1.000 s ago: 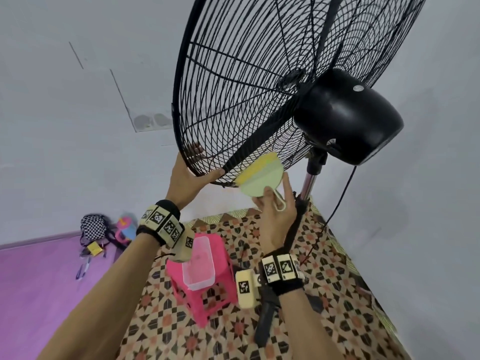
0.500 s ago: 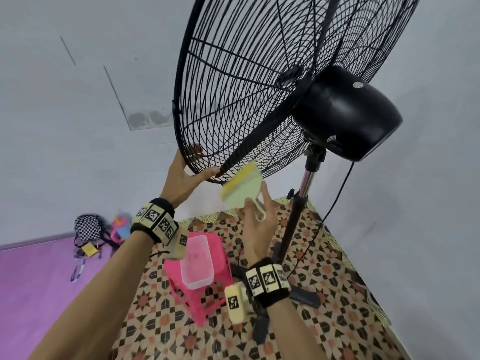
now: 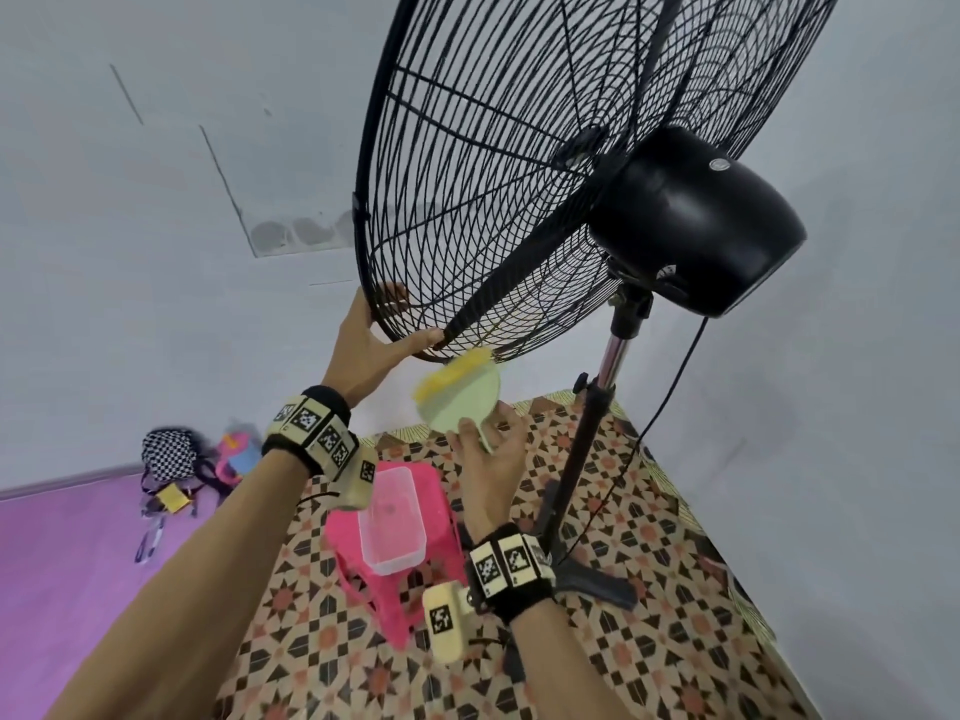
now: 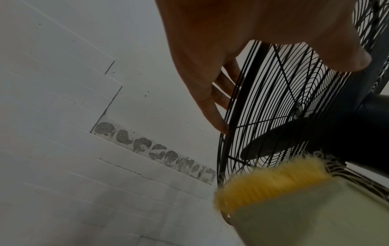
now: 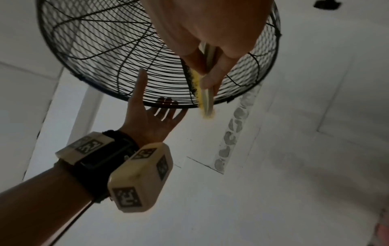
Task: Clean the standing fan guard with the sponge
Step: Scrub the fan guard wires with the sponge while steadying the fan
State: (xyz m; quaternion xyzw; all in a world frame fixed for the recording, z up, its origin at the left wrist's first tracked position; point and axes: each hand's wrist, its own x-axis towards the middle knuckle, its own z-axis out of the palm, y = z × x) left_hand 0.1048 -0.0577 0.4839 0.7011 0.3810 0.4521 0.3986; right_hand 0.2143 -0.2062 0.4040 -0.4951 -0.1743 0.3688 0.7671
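The black wire fan guard (image 3: 519, 174) tilts above me. My left hand (image 3: 374, 335) grips its lower rim, with the thumb on the rear side and the fingers on the front, seen through the wires. My right hand (image 3: 488, 449) pinches a pale green sponge (image 3: 457, 397) with a yellow scrub face. The yellow edge meets the bottom rim just right of my left thumb. In the left wrist view the sponge (image 4: 273, 191) sits under the guard (image 4: 273, 99). In the right wrist view the sponge (image 5: 197, 86) lies against the guard (image 5: 105, 50) beside my left hand (image 5: 151, 119).
The black motor housing (image 3: 696, 220) sits behind the guard on a metal pole (image 3: 597, 423), and a cable (image 3: 665, 402) hangs to the patterned mat (image 3: 649, 589). Below my wrists, a pink stool (image 3: 441, 553) carries a clear plastic box (image 3: 392, 517). Bags (image 3: 166, 452) lie by the wall.
My right hand has slid the sponge left and down along the bottom rim, closer to my left thumb. The left hand keeps its hold on the rim.
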